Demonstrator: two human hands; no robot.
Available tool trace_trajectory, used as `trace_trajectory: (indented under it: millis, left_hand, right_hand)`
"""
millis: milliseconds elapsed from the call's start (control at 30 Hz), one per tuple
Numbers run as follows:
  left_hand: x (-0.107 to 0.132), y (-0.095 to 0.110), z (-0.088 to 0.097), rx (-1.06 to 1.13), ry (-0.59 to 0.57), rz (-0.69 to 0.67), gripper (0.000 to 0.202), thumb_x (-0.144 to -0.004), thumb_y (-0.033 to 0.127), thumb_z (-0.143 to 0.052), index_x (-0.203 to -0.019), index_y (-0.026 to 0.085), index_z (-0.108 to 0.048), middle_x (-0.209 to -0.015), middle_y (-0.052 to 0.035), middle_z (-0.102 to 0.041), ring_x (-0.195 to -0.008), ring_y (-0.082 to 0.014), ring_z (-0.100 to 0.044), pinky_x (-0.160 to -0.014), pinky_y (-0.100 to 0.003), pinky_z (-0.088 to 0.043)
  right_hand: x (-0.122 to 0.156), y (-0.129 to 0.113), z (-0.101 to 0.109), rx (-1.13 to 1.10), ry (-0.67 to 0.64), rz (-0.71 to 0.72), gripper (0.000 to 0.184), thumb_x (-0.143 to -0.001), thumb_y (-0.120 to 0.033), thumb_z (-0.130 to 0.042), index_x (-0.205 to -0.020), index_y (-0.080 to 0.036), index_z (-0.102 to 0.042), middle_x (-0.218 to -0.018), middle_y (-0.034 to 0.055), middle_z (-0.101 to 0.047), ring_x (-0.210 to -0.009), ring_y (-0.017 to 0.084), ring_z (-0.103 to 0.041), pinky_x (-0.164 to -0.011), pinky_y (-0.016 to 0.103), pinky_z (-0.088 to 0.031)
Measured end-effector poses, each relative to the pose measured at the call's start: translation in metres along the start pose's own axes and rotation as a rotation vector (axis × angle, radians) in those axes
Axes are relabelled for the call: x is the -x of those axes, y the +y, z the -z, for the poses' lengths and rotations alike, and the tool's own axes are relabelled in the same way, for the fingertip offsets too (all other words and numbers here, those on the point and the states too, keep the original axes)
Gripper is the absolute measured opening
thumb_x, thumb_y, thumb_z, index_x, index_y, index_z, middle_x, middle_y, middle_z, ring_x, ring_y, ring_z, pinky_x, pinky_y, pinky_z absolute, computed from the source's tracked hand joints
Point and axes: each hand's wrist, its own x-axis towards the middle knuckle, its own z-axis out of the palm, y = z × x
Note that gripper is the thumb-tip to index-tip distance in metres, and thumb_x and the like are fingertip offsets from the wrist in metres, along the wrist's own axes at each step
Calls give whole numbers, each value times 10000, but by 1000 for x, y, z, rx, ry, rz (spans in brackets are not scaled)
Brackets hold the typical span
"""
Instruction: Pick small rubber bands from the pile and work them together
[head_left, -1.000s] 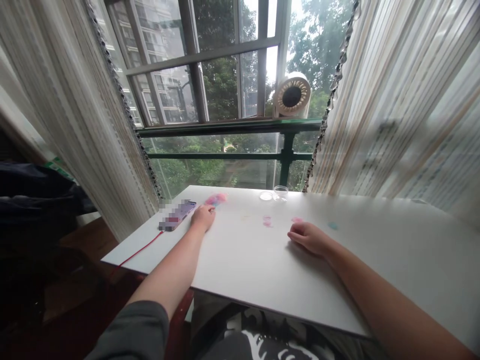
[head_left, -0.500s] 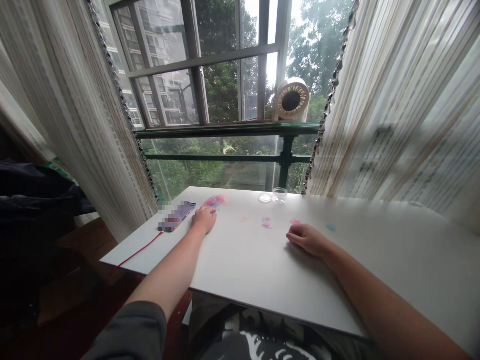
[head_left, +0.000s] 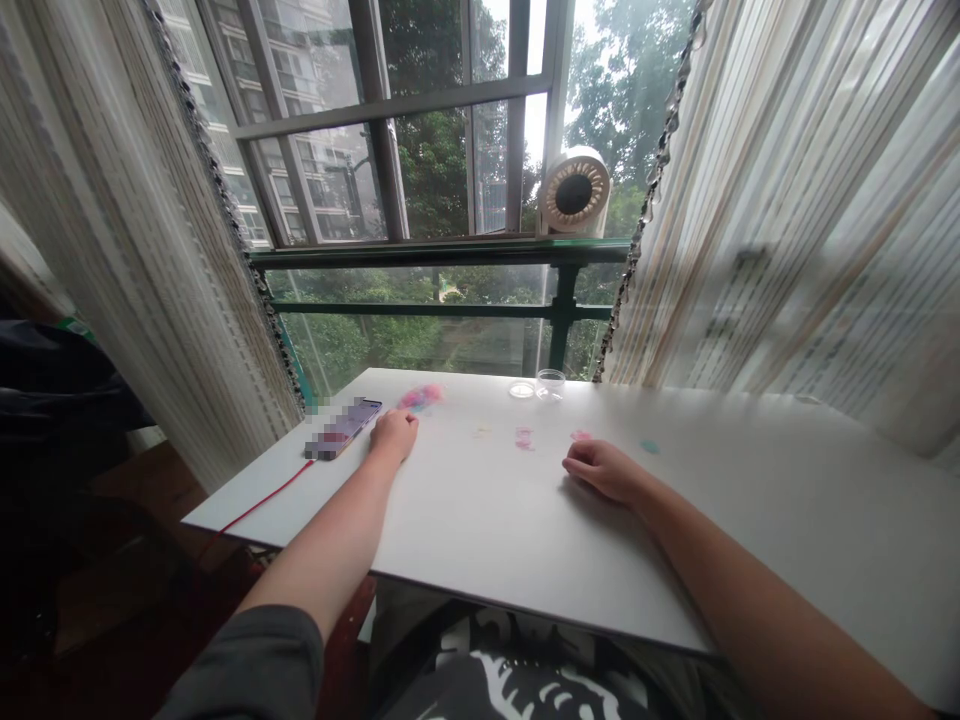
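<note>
On the white table [head_left: 465, 520], my left hand [head_left: 395, 434] rests with its fingers curled in. Just beyond it lies a loose pile of small multicoloured pieces [head_left: 421, 397], mostly pink, with some blue and orange. Loosely closed, my right hand [head_left: 606, 472] lies beside a small pink cluster [head_left: 581, 436]. Whether either hand holds anything is hidden by the fingers. Between the hands are a faint yellowish group [head_left: 482, 432] and a pink group [head_left: 524, 438]. A teal group [head_left: 650, 446] sits right of my right hand. These pieces are too small to name.
A phone [head_left: 349, 430] with a red cable [head_left: 268, 497] lies left of my left hand. Near the back edge stand a clear round container [head_left: 550, 386] and a clear lid [head_left: 522, 390]. Beyond the table are a green railing [head_left: 450, 256], a white fan [head_left: 575, 192] and curtains.
My left hand has drawn back slightly from the multicoloured pile, and its fingers have curled in. My right hand stays beside the pink cluster. The whole view has shifted slightly.
</note>
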Motion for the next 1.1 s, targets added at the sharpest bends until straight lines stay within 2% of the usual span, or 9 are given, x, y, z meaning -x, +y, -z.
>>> trace_trajectory:
  millis: [167,300,533,633,733,867,967,1100]
  left_hand:
    - [5,11,6,67,10,-44,225,-825,281,-431,-853,168,-624,-990,-118,-620,-970,-250,-560,-852,-344,-440]
    - [18,40,10,285,14,-171,214,-844,277,-415,-869,159,-592,-902,-84,-642,-860,-205,-586,-795,-315,-454]
    - [54,120,19,594,-213,-561,184,-823,280,-471,-862,165,-609,-796,-30,-659,-725,-147,-587,-694,-256,-455]
    - [68,149,18,714,-310,-641,183,-817,269,-489,-893,161,-616,-814,-27,-670,-740,-137,-597,-713,-250,-462]
    - [82,170,10,841,-426,-666,200,-806,232,-503,-951,152,-616,-851,-39,-681,-758,-134,-613,-728,-249,-477]
    - [100,177,-5,981,-495,-669,228,-807,180,-480,-984,147,-620,-907,-57,-678,-812,-138,-624,-750,-240,-489]
    - [106,169,-11,979,-455,-676,210,-793,168,-486,-937,162,-639,-912,-48,-672,-841,-142,-617,-770,-240,-485]
    - [102,157,-16,929,-447,-608,203,-750,123,-480,-878,162,-633,-804,-25,-661,-753,-129,-614,-716,-233,-487]
  right_hand:
    - [0,1,0,2,9,8,274,-761,-404,-485,-643,-167,-554,-566,-20,-483,-584,134,-447,-602,270,-359]
    - [-2,2,-1,-19,15,20,266,-762,-395,-499,-645,-164,-558,-594,-10,-493,-603,139,-460,-614,277,-366]
    - [1,-4,-1,-192,7,120,236,-738,-383,-573,-708,-150,-596,-628,0,-521,-600,127,-466,-574,259,-372]
    - [1,-3,-2,-278,-17,142,248,-734,-389,-592,-740,-142,-606,-622,-2,-523,-583,118,-457,-553,249,-363]
    - [-1,2,-5,-312,-44,150,250,-738,-384,-593,-747,-134,-594,-612,-7,-517,-568,110,-442,-529,238,-341]
    - [-4,7,-6,-295,-79,201,249,-745,-377,-584,-747,-127,-589,-611,-16,-494,-578,107,-432,-528,232,-323]
    - [-4,5,-5,-250,-74,175,254,-725,-379,-602,-705,-126,-585,-586,-24,-481,-561,103,-423,-518,232,-312]
    - [-3,2,-4,-274,-70,92,240,-709,-367,-618,-717,-129,-591,-609,-12,-523,-560,102,-442,-514,230,-327]
